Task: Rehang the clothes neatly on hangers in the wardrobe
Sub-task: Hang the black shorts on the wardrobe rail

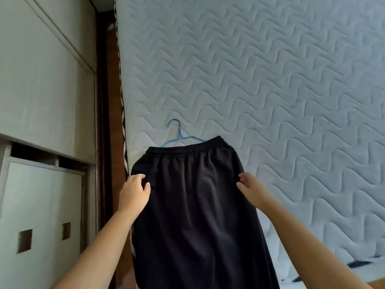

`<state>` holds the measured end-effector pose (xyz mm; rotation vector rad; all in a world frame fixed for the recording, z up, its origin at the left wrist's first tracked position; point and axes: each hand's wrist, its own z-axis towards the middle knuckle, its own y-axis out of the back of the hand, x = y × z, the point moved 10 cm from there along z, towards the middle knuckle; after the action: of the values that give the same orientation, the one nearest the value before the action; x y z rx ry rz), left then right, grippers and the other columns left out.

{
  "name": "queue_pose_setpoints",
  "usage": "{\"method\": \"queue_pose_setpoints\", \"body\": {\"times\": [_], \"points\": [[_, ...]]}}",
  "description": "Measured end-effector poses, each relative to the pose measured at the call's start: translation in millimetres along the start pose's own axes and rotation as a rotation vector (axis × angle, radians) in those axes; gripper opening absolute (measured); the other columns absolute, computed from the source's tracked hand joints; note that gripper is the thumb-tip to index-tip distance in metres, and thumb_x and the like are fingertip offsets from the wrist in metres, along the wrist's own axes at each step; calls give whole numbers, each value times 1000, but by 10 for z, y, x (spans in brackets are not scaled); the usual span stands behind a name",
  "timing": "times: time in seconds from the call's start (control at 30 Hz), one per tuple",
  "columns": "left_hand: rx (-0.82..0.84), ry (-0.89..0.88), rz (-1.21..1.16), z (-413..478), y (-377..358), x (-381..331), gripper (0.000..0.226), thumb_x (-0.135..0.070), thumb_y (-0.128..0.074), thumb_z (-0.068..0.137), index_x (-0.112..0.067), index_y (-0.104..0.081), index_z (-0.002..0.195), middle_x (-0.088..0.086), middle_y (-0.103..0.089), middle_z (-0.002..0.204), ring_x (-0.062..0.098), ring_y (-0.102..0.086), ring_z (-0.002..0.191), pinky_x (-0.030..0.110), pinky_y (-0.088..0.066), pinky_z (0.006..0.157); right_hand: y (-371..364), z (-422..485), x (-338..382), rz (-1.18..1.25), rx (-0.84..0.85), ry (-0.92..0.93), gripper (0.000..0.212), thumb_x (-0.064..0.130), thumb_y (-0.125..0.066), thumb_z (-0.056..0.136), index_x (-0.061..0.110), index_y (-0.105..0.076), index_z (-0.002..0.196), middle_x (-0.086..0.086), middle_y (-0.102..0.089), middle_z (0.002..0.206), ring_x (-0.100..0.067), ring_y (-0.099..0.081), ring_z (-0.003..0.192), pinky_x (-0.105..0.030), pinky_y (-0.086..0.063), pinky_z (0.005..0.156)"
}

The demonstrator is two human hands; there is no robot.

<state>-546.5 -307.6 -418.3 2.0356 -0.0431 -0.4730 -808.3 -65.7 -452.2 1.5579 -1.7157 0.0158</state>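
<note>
We're seeing left hand (135, 190) pinching pants (191, 205) edge; right hand (250, 188) fingers curling at opposite edge, grip unclear; hanger (180, 132) hiding half under waistband (187, 148); bottom cut off.

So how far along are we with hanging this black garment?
Done: the black elastic-waisted garment lies flat on the white quilted mattress, waistband overlapping the blue wire hanger. In hand: the left hand pinches its left edge; the right hand touches the right edge. Left: fitting it on the hanger and hanging it up.
</note>
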Motion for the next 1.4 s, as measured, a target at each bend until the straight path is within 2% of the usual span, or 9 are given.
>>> {"method": "queue_pose_setpoints", "body": {"times": [0.07,0.2,0.3,0.4,0.53,0.77,0.97,1.27,1.4], "points": [[-16,19,12,376,-74,101,41,-24,-49,92,-9,-45,130,12,-46,133,29,-46,121,42,-41,99,-27,431,200,-72,-35,70,44,25,-51,90,14,-42,132,-8,-49,133,-25,-50,121,-37,-39,104],[-59,42,57,898,-175,296,45,-28,-51,90,-7,-43,129,15,-45,132,31,-44,121,42,-40,99,96,1033,456,-187,-198,114,51,28,-49,92,9,-35,137,-15,-42,137,-32,-44,124,-43,-37,104],[-17,120,7,1182,-359,530,46,-32,-47,92,-8,-41,131,17,-46,130,33,-46,119,43,-41,96,55,1427,512,-178,-231,104,54,29,-50,92,4,-34,137,-18,-41,139,-32,-41,127,-41,-34,105],[64,145,-113,1271,-581,611,43,-33,-44,94,-11,-42,130,15,-49,129,33,-50,116,39,-42,91,-50,1648,517,-244,-209,92,51,31,-51,91,4,-39,133,-16,-42,135,-31,-44,123,-41,-37,100],[46,219,-212,1198,-650,679,38,-28,-39,97,-11,-41,131,16,-52,127,35,-50,114,37,-40,86,-129,1637,476,-338,-212,69,40,25,-48,92,3,-42,125,-18,-46,126,-36,-48,113,-44,-41,91],[-5,243,-322,785,-323,636,36,-23,-32,99,-8,-44,129,14,-53,126,32,-50,115,37,-40,88,113,1039,518,-223,-246,72,38,21,-51,91,1,-42,123,-20,-49,126,-37,-49,114,-40,-39,91],[42,178,-205,-19,38,484,30,-25,-29,99,-8,-49,113,7,-55,91,23,-51,78,32,-37,64,377,77,355,-82,-293,44,35,17,-53,90,-1,-46,119,-21,-52,123,-37,-50,112,-40,-40,89],[141,256,-138,-1530,32,713,28,-25,-30,99,-9,-50,111,8,-58,91,27,-55,82,33,-37,64,250,-1489,-569,52,-259,-88,27,17,-56,88,3,-52,111,-16,-60,107,-32,-58,99,-43,-48,84],[148,211,-116,-2076,5,721,20,-25,-32,98,-15,-49,95,2,-54,80,22,-52,74,32,-35,61,236,-1971,-836,62,-219,-91,11,11,-55,88,8,-50,97,-11,-56,95,-34,-57,97,-36,-43,73]]}}
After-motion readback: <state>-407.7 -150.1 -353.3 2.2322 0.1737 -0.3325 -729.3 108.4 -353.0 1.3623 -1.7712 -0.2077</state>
